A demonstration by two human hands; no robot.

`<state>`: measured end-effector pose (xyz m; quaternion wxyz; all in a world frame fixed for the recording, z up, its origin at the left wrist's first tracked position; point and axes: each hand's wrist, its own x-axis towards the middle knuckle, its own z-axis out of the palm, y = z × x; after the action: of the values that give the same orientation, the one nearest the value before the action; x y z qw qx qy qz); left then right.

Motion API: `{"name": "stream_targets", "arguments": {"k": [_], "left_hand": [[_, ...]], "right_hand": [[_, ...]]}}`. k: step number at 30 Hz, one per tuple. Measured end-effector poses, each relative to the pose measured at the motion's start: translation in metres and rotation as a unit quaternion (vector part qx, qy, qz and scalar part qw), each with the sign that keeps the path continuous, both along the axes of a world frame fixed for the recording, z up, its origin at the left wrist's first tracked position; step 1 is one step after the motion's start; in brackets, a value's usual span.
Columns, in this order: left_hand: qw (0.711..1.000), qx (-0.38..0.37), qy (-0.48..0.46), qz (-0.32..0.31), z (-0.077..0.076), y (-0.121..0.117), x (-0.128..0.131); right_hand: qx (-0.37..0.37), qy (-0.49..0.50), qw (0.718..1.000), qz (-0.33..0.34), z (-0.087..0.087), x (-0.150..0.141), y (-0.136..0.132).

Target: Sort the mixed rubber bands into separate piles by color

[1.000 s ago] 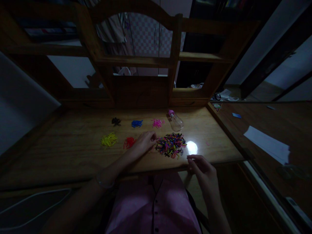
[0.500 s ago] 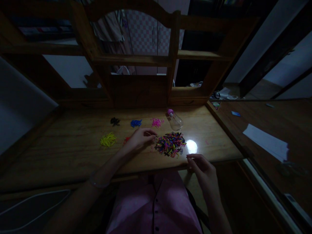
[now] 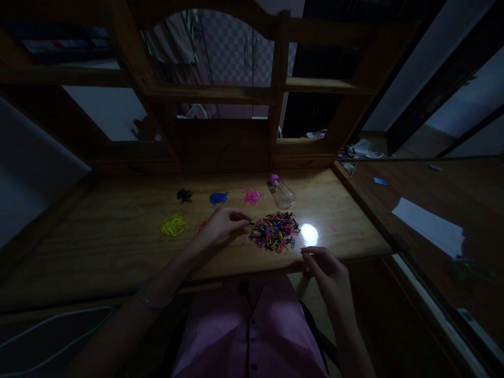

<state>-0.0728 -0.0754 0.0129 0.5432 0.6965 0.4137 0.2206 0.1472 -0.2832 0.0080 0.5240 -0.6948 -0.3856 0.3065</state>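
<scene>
A mixed heap of small coloured rubber bands [image 3: 275,231] lies on the wooden desk. At its left edge is my left hand [image 3: 224,224], thumb and forefinger closed in a pinch; a dark bit shows at the fingertips, too small to name. My right hand [image 3: 328,270] hovers by the desk's front edge, right of the heap, its fingertips pinched together on something I cannot make out. Sorted piles lie beyond and to the left: black bands [image 3: 184,196], blue bands [image 3: 218,198], pink bands [image 3: 252,197] and yellow bands [image 3: 173,224]. Red bands [image 3: 202,226] are partly hidden behind my left hand.
A clear bottle [image 3: 284,197] with a pink cap lies behind the heap. The desk's wooden shelf frame [image 3: 212,94] rises at the back. On the right, a brown surface [image 3: 413,181] holds white papers [image 3: 429,226] and a small blue card [image 3: 380,181].
My left hand has shifted very slightly at the heap's left edge, fingers still pinched. My right hand stays almost where it was. The whole view has tilted a little.
</scene>
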Motion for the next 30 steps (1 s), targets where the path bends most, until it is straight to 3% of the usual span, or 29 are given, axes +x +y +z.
{"name": "stream_targets", "arguments": {"k": [9,17,25,30], "left_hand": [[1.000,0.013,-0.016,-0.012,0.003,0.002,-0.006],[0.994,-0.087,-0.064,0.011,-0.001,-0.006,-0.003],[0.990,-0.117,-0.081,0.010,0.001,-0.014,0.002],[0.997,-0.042,-0.052,0.026,0.014,-0.026,0.011]], "right_hand": [[0.005,0.002,1.000,0.012,0.002,-0.004,0.004],[0.011,0.006,1.000,0.015,0.005,-0.006,0.006],[0.015,0.001,1.000,0.021,0.006,-0.008,0.008],[0.048,-0.035,0.997,0.059,0.015,-0.029,0.024]]}}
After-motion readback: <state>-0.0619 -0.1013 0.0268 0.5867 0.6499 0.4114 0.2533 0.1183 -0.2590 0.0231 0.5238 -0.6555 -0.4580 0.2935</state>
